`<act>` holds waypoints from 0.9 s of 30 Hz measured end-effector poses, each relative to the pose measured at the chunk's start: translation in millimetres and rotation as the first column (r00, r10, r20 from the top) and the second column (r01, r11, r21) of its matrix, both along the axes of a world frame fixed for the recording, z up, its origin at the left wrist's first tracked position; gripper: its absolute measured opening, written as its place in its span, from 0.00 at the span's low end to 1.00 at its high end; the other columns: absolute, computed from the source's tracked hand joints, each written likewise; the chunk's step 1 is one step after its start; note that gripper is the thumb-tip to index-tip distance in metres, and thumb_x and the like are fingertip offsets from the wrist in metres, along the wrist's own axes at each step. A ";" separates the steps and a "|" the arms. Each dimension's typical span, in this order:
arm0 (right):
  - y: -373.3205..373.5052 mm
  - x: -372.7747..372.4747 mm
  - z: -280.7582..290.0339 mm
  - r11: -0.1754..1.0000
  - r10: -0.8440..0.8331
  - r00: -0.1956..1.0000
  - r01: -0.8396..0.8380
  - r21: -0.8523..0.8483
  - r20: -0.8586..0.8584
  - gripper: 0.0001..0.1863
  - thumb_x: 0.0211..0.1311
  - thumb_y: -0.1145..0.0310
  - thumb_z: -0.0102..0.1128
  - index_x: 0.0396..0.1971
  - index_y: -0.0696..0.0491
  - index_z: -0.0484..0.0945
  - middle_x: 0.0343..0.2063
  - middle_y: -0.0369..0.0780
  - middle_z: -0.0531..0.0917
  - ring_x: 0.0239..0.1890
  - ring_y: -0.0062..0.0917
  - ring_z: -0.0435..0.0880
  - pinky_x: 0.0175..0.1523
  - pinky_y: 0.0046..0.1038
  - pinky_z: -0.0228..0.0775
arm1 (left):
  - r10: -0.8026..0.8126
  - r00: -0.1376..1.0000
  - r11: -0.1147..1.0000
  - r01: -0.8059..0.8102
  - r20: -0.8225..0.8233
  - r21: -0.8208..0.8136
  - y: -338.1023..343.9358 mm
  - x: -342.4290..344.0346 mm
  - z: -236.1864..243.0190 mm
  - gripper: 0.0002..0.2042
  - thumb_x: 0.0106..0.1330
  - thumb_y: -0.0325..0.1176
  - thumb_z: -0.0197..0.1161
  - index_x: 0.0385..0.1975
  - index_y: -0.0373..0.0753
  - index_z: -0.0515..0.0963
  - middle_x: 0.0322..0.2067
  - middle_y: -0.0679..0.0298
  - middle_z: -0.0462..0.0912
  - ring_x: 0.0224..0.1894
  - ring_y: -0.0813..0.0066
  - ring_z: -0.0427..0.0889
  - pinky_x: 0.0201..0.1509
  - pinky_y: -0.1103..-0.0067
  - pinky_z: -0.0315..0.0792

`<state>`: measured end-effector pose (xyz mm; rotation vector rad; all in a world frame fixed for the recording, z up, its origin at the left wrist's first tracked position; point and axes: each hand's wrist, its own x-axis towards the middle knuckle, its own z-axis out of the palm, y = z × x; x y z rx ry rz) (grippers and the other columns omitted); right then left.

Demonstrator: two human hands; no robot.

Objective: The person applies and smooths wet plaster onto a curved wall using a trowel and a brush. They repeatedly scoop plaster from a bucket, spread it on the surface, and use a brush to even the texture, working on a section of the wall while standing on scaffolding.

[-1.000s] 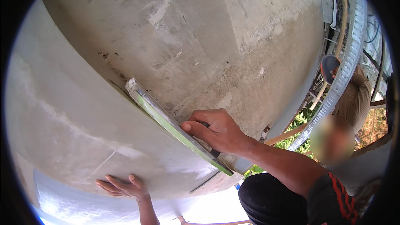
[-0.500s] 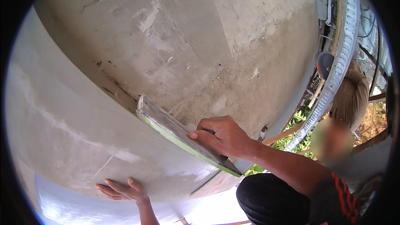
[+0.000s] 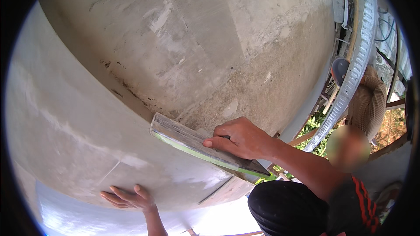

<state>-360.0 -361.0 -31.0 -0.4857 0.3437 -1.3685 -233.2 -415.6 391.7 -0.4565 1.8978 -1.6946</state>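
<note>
Overhead, the right hand [image 3: 243, 139] grips a long green-edged float [image 3: 205, 148], fingers clenched on its handle, pressed against the grey plaster wall [image 3: 197, 52]. Below the float, the left hand [image 3: 129, 197] lies open-fingered on the wall. Best kept flat, with even pressure.

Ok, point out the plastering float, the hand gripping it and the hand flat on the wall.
plastering float [image 3: 183, 142]: head view, on its bare face left of the fingers.
right hand [image 3: 240, 139]: head view, back of the hand.
left hand [image 3: 131, 198]: head view, back of the hand.
</note>
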 end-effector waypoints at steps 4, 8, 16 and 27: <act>15.6 7.8 2.4 0.990 -0.051 0.981 0.025 0.139 0.186 0.33 0.79 0.39 0.61 0.29 0.58 0.87 0.19 0.43 0.82 0.23 0.26 0.81 0.31 0.34 0.70 | -0.005 1.000 1.000 0.005 0.012 -0.020 1.3 1.8 1.7 0.39 0.85 0.65 0.36 0.85 0.43 0.54 0.85 0.44 0.49 0.85 0.43 0.51 0.81 0.48 0.52; -26.1 -8.9 20.4 0.962 -0.218 0.930 0.152 0.227 0.298 0.32 0.80 0.41 0.60 0.30 0.58 0.87 0.18 0.40 0.81 0.22 0.21 0.77 0.29 0.32 0.67 | 0.005 1.000 1.000 -0.004 0.022 -0.030 0.6 2.8 2.4 0.39 0.85 0.65 0.36 0.85 0.43 0.55 0.85 0.45 0.48 0.85 0.43 0.51 0.81 0.49 0.51; -58.2 -14.4 43.8 0.921 -0.382 0.882 0.339 0.194 0.274 0.29 0.80 0.45 0.63 0.29 0.58 0.85 0.17 0.43 0.80 0.20 0.25 0.76 0.28 0.35 0.68 | 0.015 1.000 1.000 -0.015 -0.002 -0.012 2.3 0.6 -0.9 0.39 0.85 0.65 0.36 0.85 0.42 0.55 0.85 0.43 0.48 0.85 0.43 0.50 0.82 0.49 0.50; 9.1 18.8 27.4 0.983 -0.136 0.984 0.120 0.136 0.112 0.27 0.80 0.48 0.64 0.31 0.59 0.84 0.21 0.45 0.81 0.23 0.31 0.82 0.31 0.39 0.70 | 0.004 1.000 1.000 -0.004 -0.002 -0.003 1.3 1.0 -0.3 0.39 0.85 0.65 0.36 0.85 0.42 0.54 0.85 0.44 0.48 0.86 0.43 0.50 0.82 0.49 0.50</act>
